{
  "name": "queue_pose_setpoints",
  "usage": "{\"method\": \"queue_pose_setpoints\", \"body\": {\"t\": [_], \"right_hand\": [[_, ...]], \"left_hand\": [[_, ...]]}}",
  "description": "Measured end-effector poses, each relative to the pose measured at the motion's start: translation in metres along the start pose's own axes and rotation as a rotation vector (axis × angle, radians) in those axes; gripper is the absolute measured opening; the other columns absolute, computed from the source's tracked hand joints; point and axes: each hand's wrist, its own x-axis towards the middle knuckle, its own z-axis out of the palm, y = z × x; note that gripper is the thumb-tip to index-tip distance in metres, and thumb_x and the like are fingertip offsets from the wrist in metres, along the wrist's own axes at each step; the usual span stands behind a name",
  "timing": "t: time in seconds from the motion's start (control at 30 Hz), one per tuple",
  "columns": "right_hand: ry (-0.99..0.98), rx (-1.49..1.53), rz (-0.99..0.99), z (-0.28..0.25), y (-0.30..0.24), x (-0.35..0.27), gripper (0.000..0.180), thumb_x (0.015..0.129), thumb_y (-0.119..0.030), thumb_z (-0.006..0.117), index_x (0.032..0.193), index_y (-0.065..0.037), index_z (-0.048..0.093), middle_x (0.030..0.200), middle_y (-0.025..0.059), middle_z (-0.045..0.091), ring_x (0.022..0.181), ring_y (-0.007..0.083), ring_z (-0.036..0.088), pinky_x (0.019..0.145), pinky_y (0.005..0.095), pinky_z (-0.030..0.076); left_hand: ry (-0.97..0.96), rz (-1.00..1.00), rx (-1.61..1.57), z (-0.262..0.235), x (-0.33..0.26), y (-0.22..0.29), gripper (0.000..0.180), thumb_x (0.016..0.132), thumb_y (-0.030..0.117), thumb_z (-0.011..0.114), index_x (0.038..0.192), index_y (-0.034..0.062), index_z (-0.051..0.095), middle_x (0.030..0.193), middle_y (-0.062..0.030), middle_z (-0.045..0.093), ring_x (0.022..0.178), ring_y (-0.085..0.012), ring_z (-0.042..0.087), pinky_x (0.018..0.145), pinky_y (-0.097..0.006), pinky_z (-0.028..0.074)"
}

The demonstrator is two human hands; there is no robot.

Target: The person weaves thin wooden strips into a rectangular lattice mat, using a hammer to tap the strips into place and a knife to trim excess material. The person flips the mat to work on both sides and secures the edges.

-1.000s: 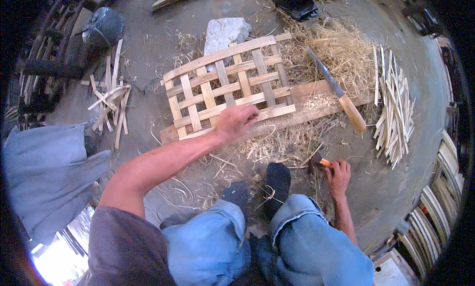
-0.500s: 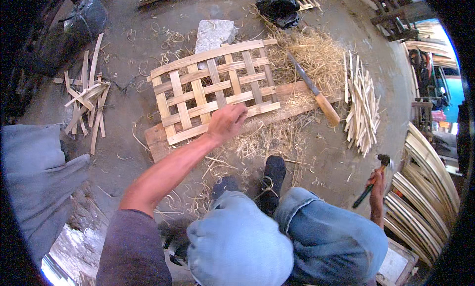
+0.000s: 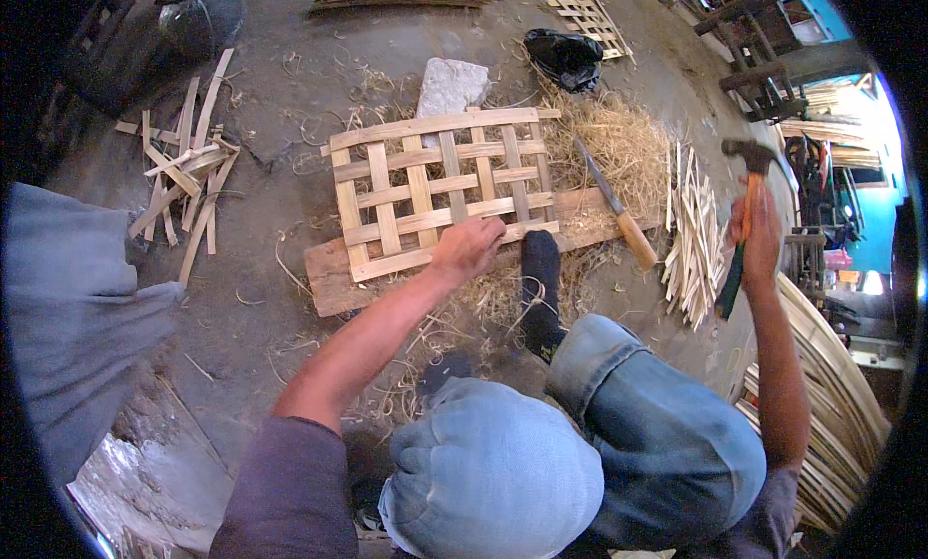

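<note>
A woven lattice of flat bamboo strips [image 3: 437, 187] lies on a wooden plank [image 3: 333, 283] on the ground. My left hand [image 3: 466, 250] presses on the lattice's near edge, fingers curled over a strip. My right hand [image 3: 757, 232] is raised at the right, gripping a hammer [image 3: 742, 211] by its handle, head up. My foot in a dark sock [image 3: 541, 279] rests against the plank's near side. A knife with a wooden handle [image 3: 615, 216] lies on the plank to the right of the lattice.
Split bamboo sticks [image 3: 694, 240] lie at the right, loose strips [image 3: 184, 172] at the left. Straw and shavings [image 3: 619, 143] surround the plank. A grey stone [image 3: 451, 85] and a black bag [image 3: 565, 56] sit beyond the lattice. Curved bamboo strips [image 3: 831, 404] are stacked at the right.
My right hand has lifted the hammer from the ground by my foot up to the right. My left hand stays on the lattice's near edge. The camera has shifted.
</note>
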Motion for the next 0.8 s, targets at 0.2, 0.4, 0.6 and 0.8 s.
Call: {"method": "queue_pose_setpoints", "body": {"t": [0.2,0.4,0.6,0.8], "right_hand": [[-0.250,-0.395,-0.302,0.040,-0.093,0.090,0.044,0.101,-0.047,0.043,0.110,-0.007,0.060,0.074,-0.0021,0.053,0.058,0.0058,0.045,0.050,0.0237,0.038],[0.052,-0.428,-0.591,0.136,-0.107,0.137,0.033,0.096,-0.034,0.049,0.108,-0.004,0.058,0.073,0.0080,0.055,0.061,0.0207,0.052,0.057,0.0370,0.042],[0.213,0.019,-0.122,0.256,0.017,-0.112,0.026,0.102,-0.022,0.044,0.102,0.002,0.052,0.083,0.0210,0.055,0.075,0.0374,0.052,0.066,0.0444,0.041],[-0.002,-0.214,0.076,0.271,0.063,-0.211,0.022,0.100,-0.019,0.047,0.093,0.002,0.051,0.072,0.0229,0.057,0.065,0.0426,0.058,0.058,0.0477,0.042]], "left_hand": [[0.016,0.006,-0.003,-0.001,-0.005,-0.010,0.013,0.086,0.016,0.063,0.095,0.0107,0.057,0.082,-0.0122,0.062,0.079,-0.0338,0.063,0.066,-0.045,0.052],[0.011,0.009,-0.054,0.003,0.008,0.006,0.014,0.084,0.016,0.064,0.095,0.0102,0.057,0.084,-0.0122,0.063,0.083,-0.0335,0.063,0.067,-0.044,0.052],[0.072,0.021,-0.094,-0.002,0.003,0.002,0.014,0.086,0.014,0.059,0.095,0.0076,0.051,0.081,-0.0144,0.062,0.084,-0.0351,0.062,0.067,-0.047,0.051],[-0.034,-0.075,-0.053,0.000,-0.003,-0.002,0.021,0.081,0.009,0.062,0.097,0.0078,0.048,0.078,-0.0146,0.062,0.081,-0.0363,0.062,0.065,-0.047,0.050]]}}
